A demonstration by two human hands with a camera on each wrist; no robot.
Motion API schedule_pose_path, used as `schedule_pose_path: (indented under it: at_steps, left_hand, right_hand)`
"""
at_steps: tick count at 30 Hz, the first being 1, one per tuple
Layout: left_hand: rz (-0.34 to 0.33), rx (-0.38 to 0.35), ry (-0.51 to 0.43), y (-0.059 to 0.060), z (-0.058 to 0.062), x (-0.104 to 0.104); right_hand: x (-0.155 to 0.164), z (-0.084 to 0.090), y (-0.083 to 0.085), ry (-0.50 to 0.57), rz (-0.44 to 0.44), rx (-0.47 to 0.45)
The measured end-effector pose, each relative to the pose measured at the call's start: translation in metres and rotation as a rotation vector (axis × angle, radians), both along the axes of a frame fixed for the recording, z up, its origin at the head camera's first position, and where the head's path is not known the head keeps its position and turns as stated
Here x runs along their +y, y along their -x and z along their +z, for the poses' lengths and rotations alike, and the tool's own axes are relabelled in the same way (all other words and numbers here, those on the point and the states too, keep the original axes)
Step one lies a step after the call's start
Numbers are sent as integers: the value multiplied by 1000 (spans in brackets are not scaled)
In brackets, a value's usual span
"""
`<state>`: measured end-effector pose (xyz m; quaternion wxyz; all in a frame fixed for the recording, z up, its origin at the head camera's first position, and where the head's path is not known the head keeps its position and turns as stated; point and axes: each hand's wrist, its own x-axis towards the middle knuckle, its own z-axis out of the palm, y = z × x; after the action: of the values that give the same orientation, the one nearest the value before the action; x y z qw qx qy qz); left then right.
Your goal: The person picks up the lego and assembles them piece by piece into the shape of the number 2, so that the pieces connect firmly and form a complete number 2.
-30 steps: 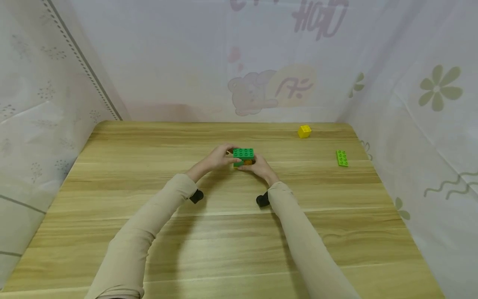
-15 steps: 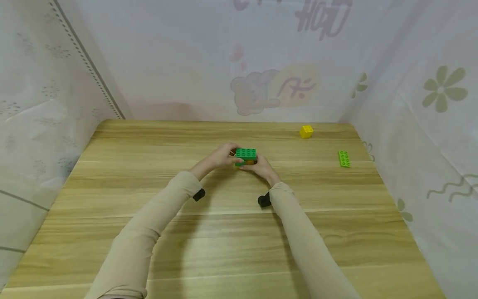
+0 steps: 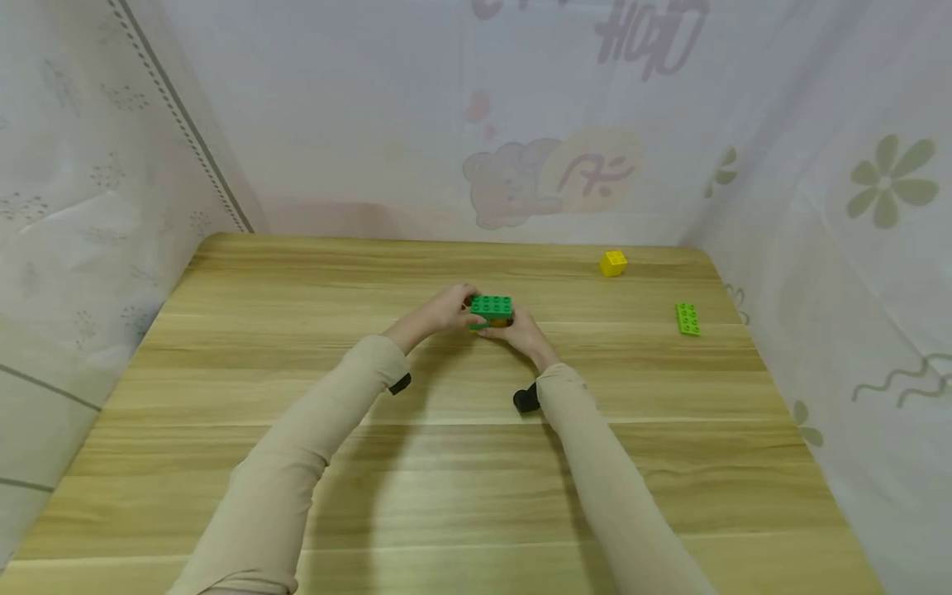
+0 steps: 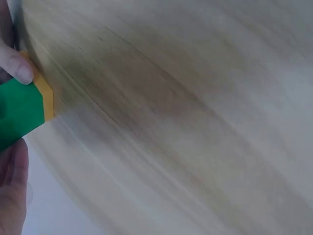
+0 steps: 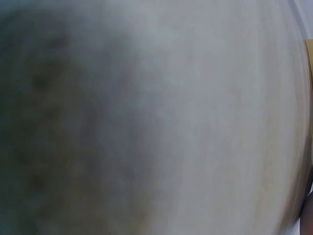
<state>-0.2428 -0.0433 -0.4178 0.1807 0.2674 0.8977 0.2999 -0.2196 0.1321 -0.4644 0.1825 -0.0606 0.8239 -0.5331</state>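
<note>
Near the middle of the table, both hands hold a small stack of toy building bricks. On top is a green brick [image 3: 492, 305] with studs facing up; orange shows under it. My left hand [image 3: 446, 309] grips the stack from the left, thumb along its near side. From the right, my right hand [image 3: 524, 335] holds its lower part, thumb at the front. The left wrist view shows the green side [image 4: 22, 115] with an orange layer [image 4: 46, 98] along one edge, and fingers above and below it. The right wrist view is mostly blurred, with an orange edge [image 5: 310, 56] at the far right.
A yellow brick [image 3: 613, 264] sits near the back edge of the wooden table [image 3: 461, 496]. Farther right lies a flat lime-green brick [image 3: 687, 319]. Printed cloth walls [image 3: 357, 124] stand behind and on both sides.
The whole head view has shifted slightly, carrying everything a little rightward. My left forearm has swung slightly inward. Both hands keep their hold on the stack, which looks the same.
</note>
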Motion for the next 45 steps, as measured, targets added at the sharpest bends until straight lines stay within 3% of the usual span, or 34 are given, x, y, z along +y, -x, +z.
schedule_pose_path:
  at_steps: [5, 10, 15, 20, 29, 32, 34, 38, 45]
  left_hand:
    - [3, 0, -17, 0, 0, 1]
    - [2, 21, -35, -3, -4, -1]
    - [-10, 83, -113, -4, -4, 4]
    - [52, 68, -196, -3, -4, 2]
    - [50, 26, -163, -5, -5, 3]
    - [66, -4, -167, -5, -4, 4]
    - [79, -13, -164, -5, -2, 5]
    - [90, -29, -150, -5, 2, 5]
    - [105, -41, -152, -5, 1, 6]
  right_hand:
    - [2, -18, 6, -36, -33, 50]
    - [0, -23, 5, -42, -22, 47]
    - [1, -19, 4, -23, -11, 75]
    - [0, -14, 9, -7, 9, 85]
    - [17, -11, 12, -63, 149, 105]
    - [36, -3, 20, -90, 147, 98]
    - [50, 5, 26, -103, 93, 88]
    - [80, 16, 34, -89, -109, 72]
    - [113, 20, 37, -69, -383, 153]
